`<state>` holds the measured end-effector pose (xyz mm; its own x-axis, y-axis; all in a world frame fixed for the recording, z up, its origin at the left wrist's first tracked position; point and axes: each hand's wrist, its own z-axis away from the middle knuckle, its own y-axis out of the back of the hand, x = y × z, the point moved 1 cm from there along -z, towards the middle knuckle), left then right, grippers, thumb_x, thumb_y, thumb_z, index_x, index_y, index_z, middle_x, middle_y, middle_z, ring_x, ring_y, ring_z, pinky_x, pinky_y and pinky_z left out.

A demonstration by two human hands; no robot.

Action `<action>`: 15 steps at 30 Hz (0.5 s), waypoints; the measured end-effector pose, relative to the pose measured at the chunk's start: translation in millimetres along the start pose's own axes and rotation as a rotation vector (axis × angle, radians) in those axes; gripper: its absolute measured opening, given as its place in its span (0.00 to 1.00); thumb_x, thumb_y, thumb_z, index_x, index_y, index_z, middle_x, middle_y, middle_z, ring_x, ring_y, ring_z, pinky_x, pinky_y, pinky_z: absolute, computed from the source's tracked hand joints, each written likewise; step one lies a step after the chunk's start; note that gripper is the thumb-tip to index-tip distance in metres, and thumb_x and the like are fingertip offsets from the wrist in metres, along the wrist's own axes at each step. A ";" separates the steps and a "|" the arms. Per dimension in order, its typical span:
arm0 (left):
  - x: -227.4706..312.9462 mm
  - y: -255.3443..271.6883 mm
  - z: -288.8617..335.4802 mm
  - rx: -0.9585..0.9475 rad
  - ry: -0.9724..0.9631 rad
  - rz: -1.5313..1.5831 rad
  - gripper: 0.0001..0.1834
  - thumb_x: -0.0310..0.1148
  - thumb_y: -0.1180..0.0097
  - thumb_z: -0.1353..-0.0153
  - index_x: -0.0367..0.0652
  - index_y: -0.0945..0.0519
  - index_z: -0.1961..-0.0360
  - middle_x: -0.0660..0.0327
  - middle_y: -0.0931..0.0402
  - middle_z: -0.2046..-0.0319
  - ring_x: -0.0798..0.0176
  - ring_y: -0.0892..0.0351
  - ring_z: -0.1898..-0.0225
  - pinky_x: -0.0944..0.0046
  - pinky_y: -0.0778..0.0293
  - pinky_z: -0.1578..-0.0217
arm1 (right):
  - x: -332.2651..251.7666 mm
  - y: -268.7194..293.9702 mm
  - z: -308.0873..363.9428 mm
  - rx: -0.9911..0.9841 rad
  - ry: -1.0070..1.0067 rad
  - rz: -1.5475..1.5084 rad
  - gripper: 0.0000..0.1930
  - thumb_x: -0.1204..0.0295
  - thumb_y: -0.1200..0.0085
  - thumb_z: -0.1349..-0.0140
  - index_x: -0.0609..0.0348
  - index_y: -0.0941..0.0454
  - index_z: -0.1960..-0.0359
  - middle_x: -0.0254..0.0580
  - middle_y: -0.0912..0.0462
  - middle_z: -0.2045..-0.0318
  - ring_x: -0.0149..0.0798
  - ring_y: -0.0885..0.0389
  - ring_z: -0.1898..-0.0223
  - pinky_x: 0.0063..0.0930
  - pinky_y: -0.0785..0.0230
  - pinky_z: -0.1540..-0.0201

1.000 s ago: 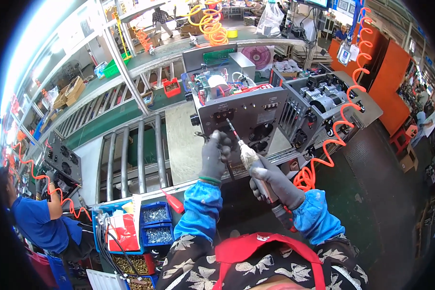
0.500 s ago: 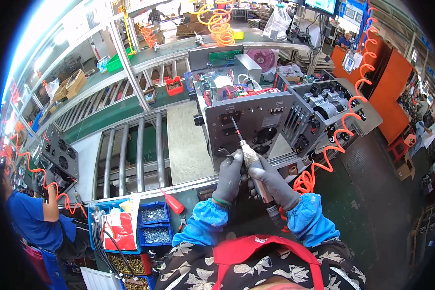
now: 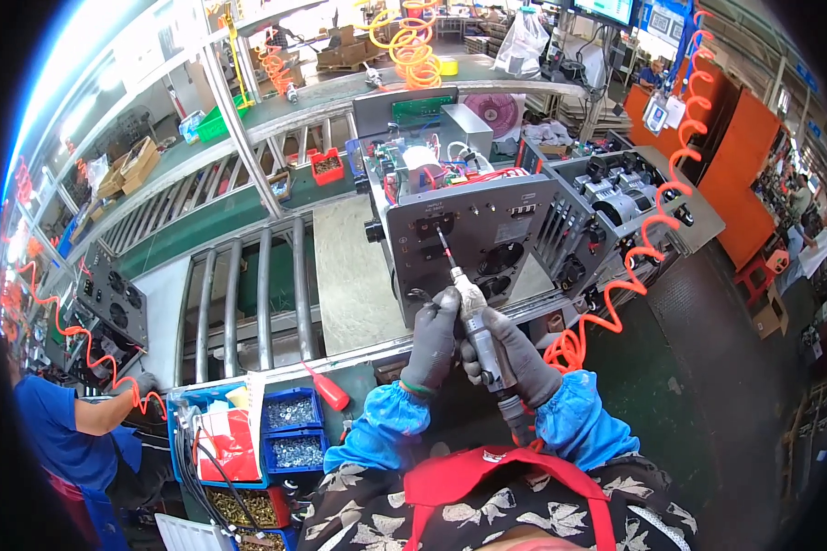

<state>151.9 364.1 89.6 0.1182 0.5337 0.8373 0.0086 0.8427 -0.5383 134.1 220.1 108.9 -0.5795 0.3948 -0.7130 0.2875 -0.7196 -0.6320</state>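
Observation:
My right hand (image 3: pixel 524 356), in a grey glove, is wrapped round a pneumatic screwdriver (image 3: pixel 483 342). Its long bit (image 3: pixel 445 246) slants up to the dark square inlet on the grey metal panel (image 3: pixel 547 204) of an electronics unit; contact at the tip is too small to confirm. My left hand (image 3: pixel 434 336), gloved too, is closed beside the screwdriver's nose, thumb and fingers together. Whatever it may pinch is hidden. A short black curved piece (image 3: pixel 418 294) shows just above it, against the panel. Wires and circuit boards (image 3: pixel 424 158) fill the unit's open top.
A roller conveyor (image 3: pixel 265 294) lies left of the unit, and a second unit (image 3: pixel 616 197) stands right. Blue screw bins (image 3: pixel 294 410) and a red bottle (image 3: pixel 327 389) are near my left arm. An orange coiled hose (image 3: pixel 606 321) hangs at right. A co-worker (image 3: pixel 69 422) sits at far left.
The picture has shifted slightly. My right hand and the screwdriver have moved a little left, the bit still at the inlet. The co-worker's forearm now reaches right, toward the bench edge.

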 end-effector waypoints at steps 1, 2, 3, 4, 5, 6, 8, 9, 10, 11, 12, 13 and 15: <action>2.2 -3.7 -1.5 -0.004 0.000 0.002 0.20 0.48 0.54 0.27 0.41 0.20 0.57 0.67 0.22 0.68 0.75 0.27 0.69 0.71 0.29 0.69 | -0.7 0.2 -1.3 -0.082 0.006 -0.125 0.26 0.41 0.55 0.32 0.51 0.27 0.52 0.37 0.21 0.73 0.34 0.22 0.77 0.27 0.28 0.76; 8.1 -7.7 -1.9 0.000 -0.059 -0.040 0.20 0.47 0.54 0.27 0.41 0.20 0.58 0.67 0.22 0.68 0.75 0.27 0.68 0.71 0.30 0.68 | -2.4 -2.8 -1.6 -0.085 0.004 -0.125 0.26 0.41 0.55 0.32 0.51 0.27 0.52 0.37 0.21 0.73 0.34 0.22 0.77 0.27 0.28 0.76; 11.5 -10.3 -2.1 0.004 -0.118 -0.083 0.20 0.47 0.54 0.27 0.40 0.20 0.58 0.67 0.22 0.68 0.75 0.27 0.68 0.70 0.30 0.67 | -6.2 -7.4 -1.1 -0.146 -0.017 -0.223 0.25 0.42 0.54 0.32 0.51 0.28 0.53 0.38 0.21 0.73 0.35 0.21 0.78 0.27 0.27 0.76; 11.5 -10.8 -1.6 0.004 -0.118 -0.084 0.20 0.47 0.54 0.27 0.40 0.20 0.58 0.67 0.22 0.68 0.75 0.27 0.68 0.70 0.30 0.67 | -10.2 -11.3 -0.4 -0.205 -0.038 -0.321 0.25 0.42 0.54 0.32 0.52 0.29 0.54 0.39 0.21 0.74 0.36 0.20 0.78 0.28 0.25 0.77; 12.3 -10.1 -2.0 0.009 -0.131 -0.076 0.20 0.47 0.54 0.27 0.40 0.20 0.58 0.67 0.23 0.68 0.74 0.27 0.67 0.70 0.30 0.66 | -14.4 -11.2 -0.1 -0.147 -0.050 -0.211 0.25 0.42 0.56 0.32 0.50 0.28 0.52 0.39 0.22 0.74 0.34 0.23 0.78 0.27 0.30 0.76; 13.1 -9.8 -1.8 0.013 -0.144 -0.069 0.20 0.47 0.54 0.27 0.40 0.20 0.59 0.67 0.23 0.68 0.74 0.28 0.67 0.69 0.30 0.66 | -15.0 -13.2 0.1 -0.148 -0.047 -0.214 0.25 0.42 0.56 0.32 0.50 0.28 0.52 0.39 0.22 0.74 0.34 0.23 0.78 0.27 0.30 0.76; 12.7 -10.3 1.8 0.030 -0.136 -0.064 0.20 0.47 0.55 0.27 0.40 0.20 0.58 0.67 0.23 0.68 0.74 0.28 0.67 0.69 0.30 0.66 | -15.5 -16.3 1.8 -0.083 -0.032 -0.106 0.24 0.42 0.55 0.32 0.50 0.28 0.53 0.38 0.22 0.74 0.34 0.23 0.78 0.26 0.28 0.77; 12.0 -10.8 3.0 0.049 -0.128 -0.056 0.20 0.47 0.55 0.27 0.40 0.20 0.58 0.66 0.23 0.68 0.74 0.28 0.67 0.69 0.30 0.66 | -17.0 -20.0 4.2 -0.081 -0.027 -0.110 0.24 0.42 0.55 0.32 0.50 0.28 0.53 0.38 0.22 0.74 0.34 0.23 0.78 0.26 0.28 0.77; 11.8 -10.8 2.6 0.045 -0.125 -0.059 0.20 0.47 0.55 0.27 0.40 0.20 0.58 0.66 0.23 0.68 0.74 0.28 0.67 0.69 0.30 0.66 | -19.4 -25.5 7.2 -0.040 -0.029 -0.062 0.23 0.43 0.55 0.31 0.50 0.28 0.53 0.37 0.22 0.74 0.33 0.22 0.79 0.25 0.28 0.78; 10.1 -10.8 3.9 0.043 -0.126 -0.065 0.20 0.47 0.55 0.27 0.40 0.20 0.58 0.67 0.23 0.68 0.74 0.28 0.67 0.70 0.30 0.66 | -19.8 -27.7 10.9 0.001 -0.035 -0.015 0.23 0.44 0.54 0.31 0.49 0.28 0.53 0.37 0.22 0.74 0.32 0.22 0.79 0.24 0.27 0.78; 8.5 -10.8 4.5 0.042 -0.127 -0.071 0.20 0.47 0.55 0.27 0.41 0.20 0.58 0.67 0.23 0.69 0.75 0.28 0.68 0.70 0.31 0.67 | -19.8 -25.4 11.0 0.004 -0.035 -0.020 0.23 0.44 0.54 0.31 0.49 0.28 0.53 0.37 0.22 0.74 0.32 0.22 0.79 0.24 0.27 0.78; 6.8 -11.7 3.3 0.035 -0.129 -0.065 0.20 0.48 0.54 0.27 0.42 0.21 0.58 0.68 0.24 0.70 0.75 0.29 0.71 0.71 0.32 0.71 | -19.6 -20.2 9.1 0.042 -0.048 0.038 0.22 0.44 0.54 0.32 0.49 0.28 0.54 0.36 0.22 0.74 0.32 0.22 0.79 0.24 0.27 0.78; 11.4 -12.3 3.1 0.051 -0.073 -0.064 0.20 0.49 0.54 0.28 0.43 0.20 0.58 0.69 0.26 0.73 0.75 0.32 0.75 0.71 0.34 0.75 | -18.9 -12.2 6.1 0.092 -0.068 0.118 0.22 0.46 0.53 0.31 0.49 0.30 0.49 0.35 0.22 0.74 0.30 0.22 0.78 0.24 0.26 0.77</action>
<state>150.0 360.0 106.0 0.0460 0.4812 0.8754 -0.0374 0.8766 -0.4798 136.8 217.9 131.9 -0.5972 0.2668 -0.7564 0.2873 -0.8093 -0.5124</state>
